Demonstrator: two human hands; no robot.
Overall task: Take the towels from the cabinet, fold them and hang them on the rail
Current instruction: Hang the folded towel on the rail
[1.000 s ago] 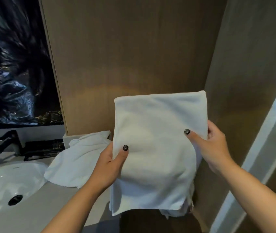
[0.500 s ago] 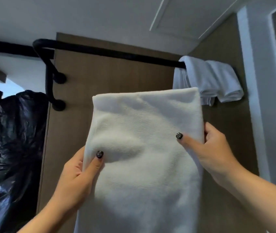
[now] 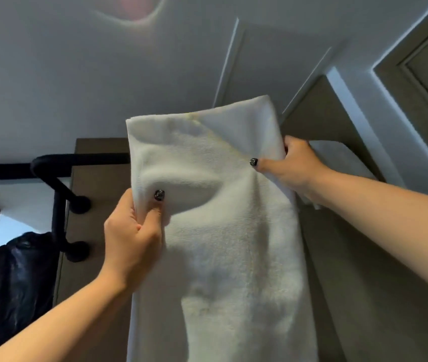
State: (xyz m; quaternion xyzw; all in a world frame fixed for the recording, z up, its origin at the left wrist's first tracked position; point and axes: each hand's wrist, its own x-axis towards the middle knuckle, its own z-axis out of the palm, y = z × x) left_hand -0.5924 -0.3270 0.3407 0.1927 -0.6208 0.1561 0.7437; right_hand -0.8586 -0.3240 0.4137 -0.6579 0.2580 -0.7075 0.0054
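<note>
Item: folded white towel, held up in front of the black rail, its top edge above the bar, its length hanging down out of view. Left hand: pinches the towel's left edge, thumb on the front, fingers curled behind. Right hand: pinches the right edge, thumb on the front. Second white towel: partly visible behind the right hand. Black plastic sheeting: lower left, below the rail's wall brackets.

Bare forearms, dark-polished nails (glittery) on each hand.
</note>
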